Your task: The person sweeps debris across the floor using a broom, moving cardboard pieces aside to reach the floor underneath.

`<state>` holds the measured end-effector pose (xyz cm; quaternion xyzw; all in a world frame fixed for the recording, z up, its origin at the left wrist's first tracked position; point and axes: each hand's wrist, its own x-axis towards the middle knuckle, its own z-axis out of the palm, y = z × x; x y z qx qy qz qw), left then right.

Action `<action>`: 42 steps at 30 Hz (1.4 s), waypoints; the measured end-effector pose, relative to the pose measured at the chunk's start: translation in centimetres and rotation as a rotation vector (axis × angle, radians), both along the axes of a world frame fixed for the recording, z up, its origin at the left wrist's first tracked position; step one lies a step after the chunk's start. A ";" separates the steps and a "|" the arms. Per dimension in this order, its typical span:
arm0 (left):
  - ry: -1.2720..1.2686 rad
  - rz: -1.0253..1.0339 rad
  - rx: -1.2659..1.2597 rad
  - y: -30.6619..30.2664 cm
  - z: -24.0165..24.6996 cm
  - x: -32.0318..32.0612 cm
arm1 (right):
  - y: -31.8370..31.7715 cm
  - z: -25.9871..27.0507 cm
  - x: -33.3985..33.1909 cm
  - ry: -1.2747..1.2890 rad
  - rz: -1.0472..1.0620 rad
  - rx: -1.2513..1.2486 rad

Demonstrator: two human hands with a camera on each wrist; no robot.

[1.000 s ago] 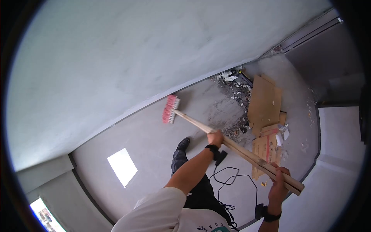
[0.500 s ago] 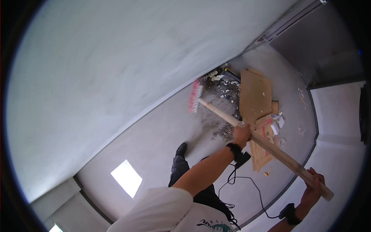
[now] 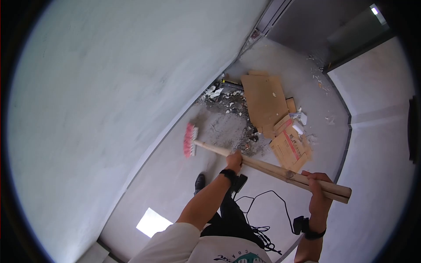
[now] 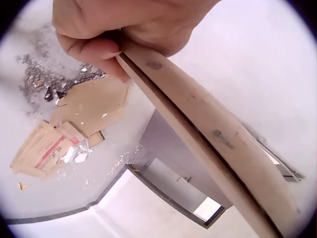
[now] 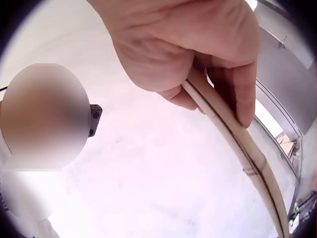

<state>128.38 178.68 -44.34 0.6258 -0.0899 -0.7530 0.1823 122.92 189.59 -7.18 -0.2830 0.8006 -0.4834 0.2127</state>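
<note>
A broom with a red and white bristle head (image 3: 190, 140) reaches from the floor near the wall up to the person's right side. Its pale wooden handle (image 3: 274, 168) has a long split, plain in the left wrist view. Partway along the handle, the left hand (image 3: 234, 161) grips it with the fingers wrapped round. Close to the upper end, the right hand (image 3: 319, 188) holds the same handle; the right wrist view shows its fingers curled over the wood. Dark rubble and white scraps (image 3: 228, 103) lie on the floor beyond the bristles.
Flattened cardboard (image 3: 265, 98) and a printed carton (image 3: 289, 144) lie beyond the handle. A long wall (image 3: 109, 96) runs along the left. Black cable (image 3: 258, 228) trails by the legs, near a dark shoe (image 3: 200, 182). A dark doorway (image 3: 324, 30) stands at the far right.
The bristle head swung toward the rubble half a second ago and is now back away from it, with both hands following. The view has turned, so the wall looks steeper.
</note>
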 end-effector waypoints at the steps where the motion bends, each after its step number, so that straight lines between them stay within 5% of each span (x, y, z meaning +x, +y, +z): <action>1: 0.056 0.000 -0.043 -1.2 -0.2 -1.6 | 0.0 0.6 0.0 0.072 0.033 0.008; 5: 0.221 -0.114 -0.101 -6.9 5.3 -5.8 | 0.3 3.3 0.5 0.274 0.126 -0.040; 11: 0.444 -0.081 -0.059 -1.2 14.1 -7.9 | 7.3 8.9 -5.2 0.311 -0.024 -0.282; 16: 0.211 -0.069 -0.024 5.6 12.5 -3.2 | 11.3 7.0 -9.0 0.005 0.046 -0.260; 22: -0.063 -0.157 0.071 10.3 0.4 2.3 | 10.6 -2.5 -9.2 -0.395 -0.005 -0.020; 26: 0.079 -0.073 0.035 11.6 -4.1 -1.8 | 12.5 -3.6 -7.4 -0.140 0.191 0.019; 28: 0.147 0.011 0.005 11.3 -3.4 -6.7 | 13.1 -2.2 -7.8 0.007 0.120 -0.044; 32: 0.292 -0.145 -0.288 8.2 -0.5 -12.5 | 13.9 1.2 -10.0 0.326 0.290 -0.040; 37: 0.365 0.089 -0.101 10.9 9.8 -14.9 | 17.5 6.3 -18.3 0.258 0.296 -0.217; 42: 0.242 0.103 0.016 18.3 11.7 -10.1 | 20.2 4.9 -21.8 0.042 0.271 -0.221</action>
